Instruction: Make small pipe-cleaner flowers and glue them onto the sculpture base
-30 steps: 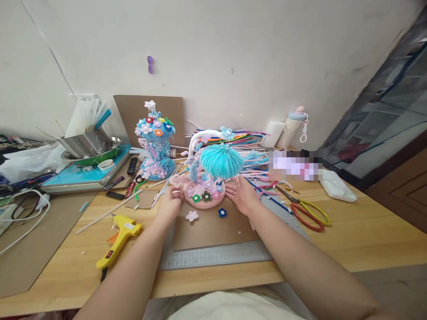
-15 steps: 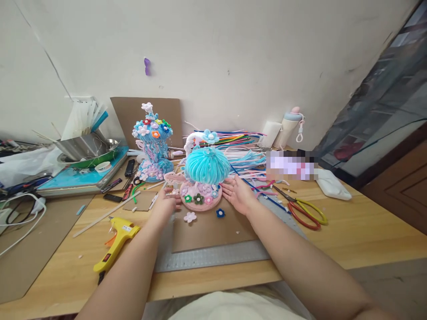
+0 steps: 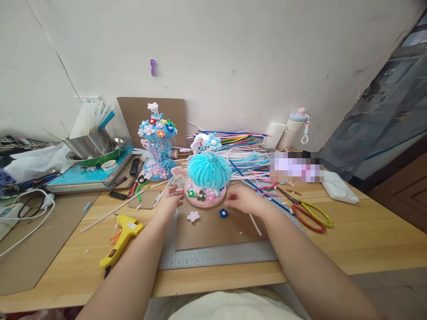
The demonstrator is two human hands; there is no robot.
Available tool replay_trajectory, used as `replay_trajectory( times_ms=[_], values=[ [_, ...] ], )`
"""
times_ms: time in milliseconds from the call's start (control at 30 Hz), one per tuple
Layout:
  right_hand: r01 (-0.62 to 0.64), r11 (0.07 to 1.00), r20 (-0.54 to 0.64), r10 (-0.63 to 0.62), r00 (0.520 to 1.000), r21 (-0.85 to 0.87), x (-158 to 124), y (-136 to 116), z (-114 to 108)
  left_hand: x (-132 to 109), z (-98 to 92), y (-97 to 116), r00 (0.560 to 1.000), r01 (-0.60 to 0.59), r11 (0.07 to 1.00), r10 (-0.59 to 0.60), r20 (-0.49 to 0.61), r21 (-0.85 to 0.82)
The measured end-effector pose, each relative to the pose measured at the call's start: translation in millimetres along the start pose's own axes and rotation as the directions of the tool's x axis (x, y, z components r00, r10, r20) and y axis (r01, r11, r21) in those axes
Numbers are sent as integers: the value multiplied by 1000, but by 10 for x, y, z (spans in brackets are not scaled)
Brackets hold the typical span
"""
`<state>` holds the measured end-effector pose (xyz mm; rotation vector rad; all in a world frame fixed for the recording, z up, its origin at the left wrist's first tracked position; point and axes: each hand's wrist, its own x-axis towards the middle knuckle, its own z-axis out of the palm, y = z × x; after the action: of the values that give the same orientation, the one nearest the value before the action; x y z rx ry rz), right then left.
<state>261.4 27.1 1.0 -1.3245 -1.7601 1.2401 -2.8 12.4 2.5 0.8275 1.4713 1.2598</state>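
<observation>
A fuzzy pipe-cleaner ornament stands on the brown cardboard [image 3: 213, 233]. It has a turquoise puffy dome [image 3: 209, 171] over a round pink base [image 3: 203, 204] with small flowers. My left hand [image 3: 171, 202] is open beside the base's left edge, its fingers loosely bent; whether they touch it I cannot tell. My right hand [image 3: 245, 200] is closed at the base's right side, with the fingers pinched together. From beneath it a pale pipe cleaner [image 3: 255, 225] sticks out, seemingly in its grip. A pale pink flower [image 3: 193, 216] and a dark blue flower [image 3: 223, 213] lie in front.
Left of my arm lies a yellow glue gun [image 3: 122, 238]. A taller blue flowered ornament [image 3: 158, 142] stands behind on the left. Pipe cleaners [image 3: 248, 158] are heaped along the wall. Scissors [image 3: 312, 213] and a white packet [image 3: 339, 186] lie right, near a bottle [image 3: 293, 131].
My right hand has gone from open fingers at the base to a closed pinch. A pale pipe cleaner now shows under it. The view has shifted slightly.
</observation>
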Motion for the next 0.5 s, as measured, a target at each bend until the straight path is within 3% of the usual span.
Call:
replay_trajectory(
  times_ms=[167,367,500],
  values=[
    [66,977,189,-27,982,-201,-106,-18,176,-44,3,7,999,-25,997,26,-18,72],
    [114,951,212,-53,976,-288,-145,-139,247,-103,45,-17,997,-69,983,75,-25,167],
    [125,961,225,-68,972,-248,-154,-201,234,-88,73,-76,992,-112,967,121,-23,229]
  ],
)
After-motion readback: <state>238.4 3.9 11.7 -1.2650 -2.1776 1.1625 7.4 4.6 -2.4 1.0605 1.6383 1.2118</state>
